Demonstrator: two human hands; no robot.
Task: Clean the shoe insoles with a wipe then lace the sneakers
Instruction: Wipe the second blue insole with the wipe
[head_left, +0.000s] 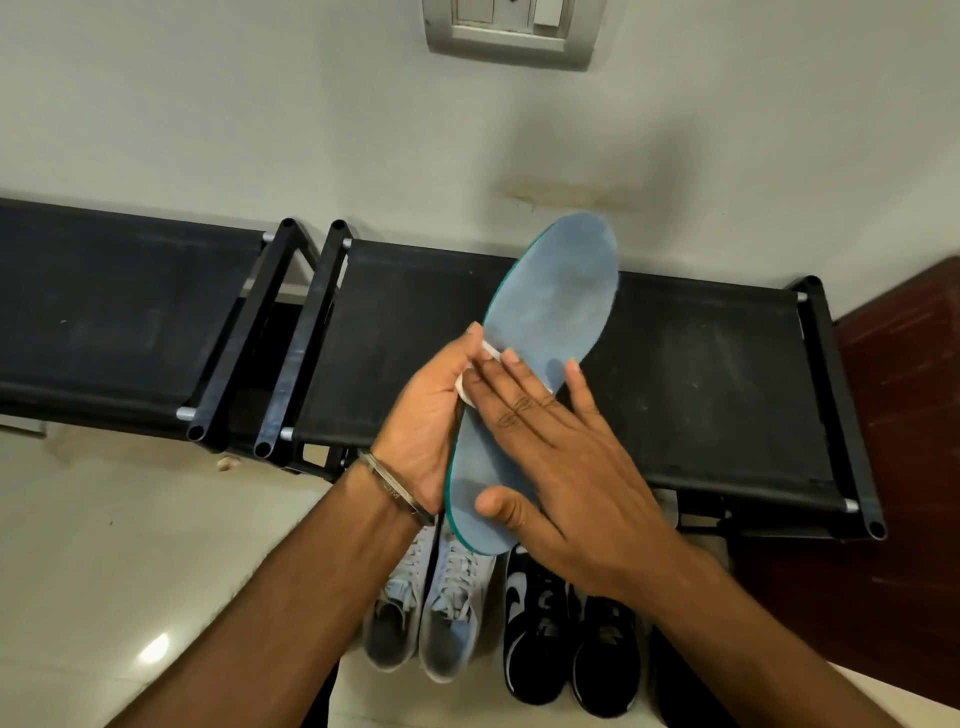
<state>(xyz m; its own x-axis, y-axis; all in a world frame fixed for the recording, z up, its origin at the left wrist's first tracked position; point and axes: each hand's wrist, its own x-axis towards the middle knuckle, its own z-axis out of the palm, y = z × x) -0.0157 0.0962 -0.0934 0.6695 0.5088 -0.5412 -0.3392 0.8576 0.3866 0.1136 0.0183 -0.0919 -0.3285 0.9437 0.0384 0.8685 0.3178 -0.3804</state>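
Insole (556, 312), blue-grey with a thin green edge, is held in the air above the black fabric shoe rack (717, 384), toe end pointing up toward the wall and heel end down near the sneakers. The left hand (431, 421) cups its left edge from behind, thumb at the rim, fingers hidden behind the foam. The right hand (566, 467) lies flat across the middle and heel, fingers spread and straight, thumb stretched toward the heel, pressing a white wipe (470, 382) of which only a small crumpled part shows between the two hands.

It looks light, thin and bendy, likely foam with a slightly grippy cloth face, so it will probably flex or fold if pushed from one side alone. Backing it with the left palm while the right hand rubs seems the sound way to hold it; gripping by the long edge near the arch, the stiffest-looking part, should keep the toe from flapping. The damp wipe may drag and bunch up rather than slide.

Below, on the pale floor, a grey sneaker pair (426, 613) and a black sneaker pair (566, 634) stand side by side.
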